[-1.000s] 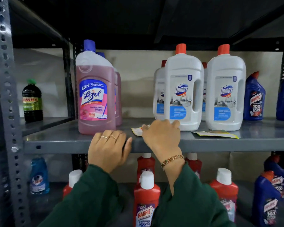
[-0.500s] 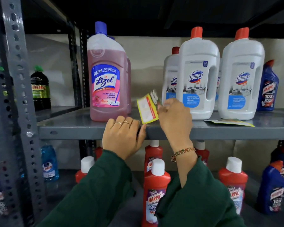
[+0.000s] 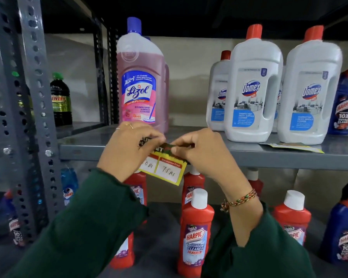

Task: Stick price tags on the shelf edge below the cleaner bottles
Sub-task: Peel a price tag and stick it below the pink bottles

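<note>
Your two hands hold the price tag [image 3: 165, 167] before the shelf edge [image 3: 279, 159]; the Lizol bottle [image 3: 142, 77] stands at eleven o'clock, the Domex bottles [image 3: 253, 87] at one o'clock.

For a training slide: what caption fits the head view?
Both hands hold a yellow price tag at the shelf edge.

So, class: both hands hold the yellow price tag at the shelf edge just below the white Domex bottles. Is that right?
Not quite. In the head view the left hand and right hand do hold the yellow price tag at the shelf edge, but it sits just below the pink Lizol bottle, not the white Domex bottles, which stand further right.
</note>
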Demonstrator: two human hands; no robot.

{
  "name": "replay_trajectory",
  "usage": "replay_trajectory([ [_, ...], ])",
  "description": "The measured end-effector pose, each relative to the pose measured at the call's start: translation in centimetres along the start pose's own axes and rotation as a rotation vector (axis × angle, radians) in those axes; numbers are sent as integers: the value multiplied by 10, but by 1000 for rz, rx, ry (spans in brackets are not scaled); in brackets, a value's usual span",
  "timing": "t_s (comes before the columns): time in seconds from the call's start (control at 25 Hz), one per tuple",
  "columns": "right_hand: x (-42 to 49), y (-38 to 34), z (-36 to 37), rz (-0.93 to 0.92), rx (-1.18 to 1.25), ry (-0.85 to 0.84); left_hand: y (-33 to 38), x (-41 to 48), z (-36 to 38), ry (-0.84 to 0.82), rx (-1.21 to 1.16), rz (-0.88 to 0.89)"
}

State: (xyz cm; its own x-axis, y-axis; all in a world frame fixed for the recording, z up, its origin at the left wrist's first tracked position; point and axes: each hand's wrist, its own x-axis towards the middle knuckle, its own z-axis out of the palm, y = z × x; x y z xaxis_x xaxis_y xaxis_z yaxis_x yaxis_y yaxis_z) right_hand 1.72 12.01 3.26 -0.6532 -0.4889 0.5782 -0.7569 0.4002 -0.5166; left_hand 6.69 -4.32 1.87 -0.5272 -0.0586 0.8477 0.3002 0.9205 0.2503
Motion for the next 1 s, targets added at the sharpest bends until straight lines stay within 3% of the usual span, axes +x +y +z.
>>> replay_trajectory([
  [0.24, -4, -7, 30, -105, -174, 34, -10, -14, -11, -166, 283, 126],
  [0.56, -8, -10, 48, -207, -553, 324, -19, -22, -16, -115, 346, 120],
  [0.76, 3, -8, 35, -120, -430, 72, -21, -27, -10, -44, 348, 139],
  [1.0, 5, -2, 35, -108, -305, 111, -21, -31, -8, 2, 372, 152],
])
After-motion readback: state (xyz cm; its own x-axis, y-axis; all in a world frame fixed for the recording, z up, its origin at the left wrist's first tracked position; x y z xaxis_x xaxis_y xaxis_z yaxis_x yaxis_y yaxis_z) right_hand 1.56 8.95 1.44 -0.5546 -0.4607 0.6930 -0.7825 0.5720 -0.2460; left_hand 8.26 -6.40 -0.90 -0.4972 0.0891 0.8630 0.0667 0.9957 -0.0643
